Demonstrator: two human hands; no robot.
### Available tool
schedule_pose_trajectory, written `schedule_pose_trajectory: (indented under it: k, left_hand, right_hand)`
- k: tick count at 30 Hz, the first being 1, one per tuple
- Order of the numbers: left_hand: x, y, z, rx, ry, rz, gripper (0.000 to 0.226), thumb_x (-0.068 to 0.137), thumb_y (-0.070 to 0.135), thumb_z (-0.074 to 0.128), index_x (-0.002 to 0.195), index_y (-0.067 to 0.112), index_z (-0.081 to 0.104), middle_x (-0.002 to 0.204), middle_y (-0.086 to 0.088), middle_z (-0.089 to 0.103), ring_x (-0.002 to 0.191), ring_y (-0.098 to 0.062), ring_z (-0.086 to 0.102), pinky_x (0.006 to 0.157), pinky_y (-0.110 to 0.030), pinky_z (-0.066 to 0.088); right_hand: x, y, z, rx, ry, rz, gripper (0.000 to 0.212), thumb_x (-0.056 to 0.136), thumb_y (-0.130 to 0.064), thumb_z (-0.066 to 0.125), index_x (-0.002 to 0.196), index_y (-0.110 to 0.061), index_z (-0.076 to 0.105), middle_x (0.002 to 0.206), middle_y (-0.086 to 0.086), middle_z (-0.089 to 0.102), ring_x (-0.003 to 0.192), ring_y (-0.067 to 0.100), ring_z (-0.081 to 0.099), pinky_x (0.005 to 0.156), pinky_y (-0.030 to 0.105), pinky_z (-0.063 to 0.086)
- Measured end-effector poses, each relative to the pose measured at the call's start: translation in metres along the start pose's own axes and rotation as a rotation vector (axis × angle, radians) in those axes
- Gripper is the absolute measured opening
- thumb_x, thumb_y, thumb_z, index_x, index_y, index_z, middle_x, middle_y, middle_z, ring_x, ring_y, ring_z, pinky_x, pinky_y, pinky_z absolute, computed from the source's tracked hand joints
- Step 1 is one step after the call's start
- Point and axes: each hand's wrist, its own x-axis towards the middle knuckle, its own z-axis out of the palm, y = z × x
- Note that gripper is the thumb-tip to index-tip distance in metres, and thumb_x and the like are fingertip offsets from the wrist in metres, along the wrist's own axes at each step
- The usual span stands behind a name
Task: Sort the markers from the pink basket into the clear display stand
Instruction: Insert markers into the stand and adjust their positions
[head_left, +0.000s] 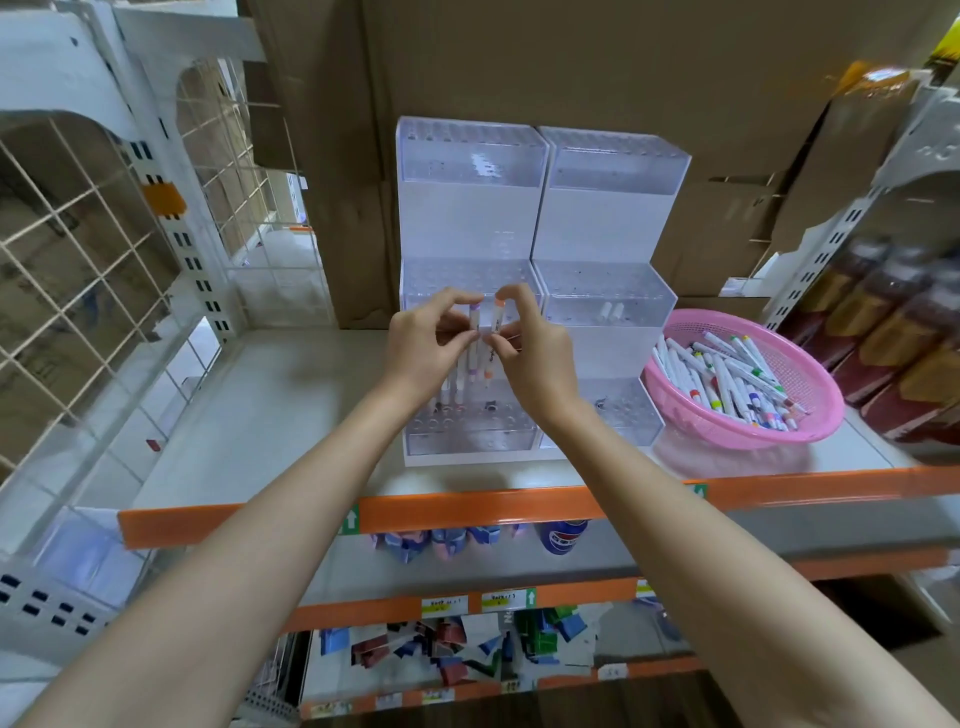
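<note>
While both hands are up in front of the clear display stand (467, 218), each one has a marker pinched. The left hand (428, 345) has its thumb and fingers curled round the purple-cap marker (474, 323), and the right hand (537, 358) grips the orange-cap marker (497, 319) the same way. Both markers are upright, side by side and pretty much touching, held over the stand's bottom tier. A few standing markers (452, 397) are already in holes of that bottom tier on the left half, and two white markers (611, 312) sit in the middle tier on the right half. The pink basket (815, 415) is just right of the stand on the same shelf (260, 415). Can't tell if it actually touches the stand. It has a big heap of loose markers (727, 374) lying in it. Cardboard boxes (571, 62) are stacked behind, and there's a wire grid (78, 234) on the left.
</note>
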Motion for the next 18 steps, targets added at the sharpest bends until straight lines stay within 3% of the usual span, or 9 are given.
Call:
schedule_pose_trajectory:
  k: [9, 15, 18]
  left_hand:
    - [0.0023, -0.0001, 0.0013, 0.107, -0.025, 0.05, 0.03, 0.079, 0.006, 0.074, 0.108, 0.01, 0.067, 0.079, 0.0, 0.07, 0.073, -0.011, 0.067, 0.077, -0.026, 0.055]
    - [-0.0026, -0.0029, 0.0067, 0.184, -0.023, 0.081, 0.023, 0.08, 0.009, 0.072, 0.103, 0.009, 0.067, 0.081, -0.004, 0.072, 0.072, -0.02, 0.067, 0.072, -0.034, 0.054]
    - [-0.0019, -0.0026, 0.0078, 0.205, -0.002, 0.101, 0.02, 0.083, 0.012, 0.071, 0.102, 0.007, 0.069, 0.081, -0.006, 0.072, 0.072, -0.021, 0.067, 0.07, -0.034, 0.054]
  right_hand:
    - [-0.0018, 0.0069, 0.0054, -0.018, -0.022, -0.002, 0.031, 0.088, -0.007, 0.062, 0.103, -0.026, 0.042, 0.071, 0.008, 0.071, 0.067, 0.028, 0.065, 0.063, 0.042, 0.053]
    - [-0.0006, 0.009, 0.0048, -0.044, -0.024, -0.046, 0.011, 0.095, -0.019, 0.054, 0.104, -0.017, 0.047, 0.071, 0.008, 0.07, 0.062, 0.031, 0.06, 0.061, 0.041, 0.052]
    - [0.0001, 0.0097, 0.0039, -0.071, -0.016, -0.065, 0.011, 0.098, -0.024, 0.052, 0.104, -0.015, 0.048, 0.07, 0.008, 0.069, 0.06, 0.032, 0.057, 0.059, 0.041, 0.051]
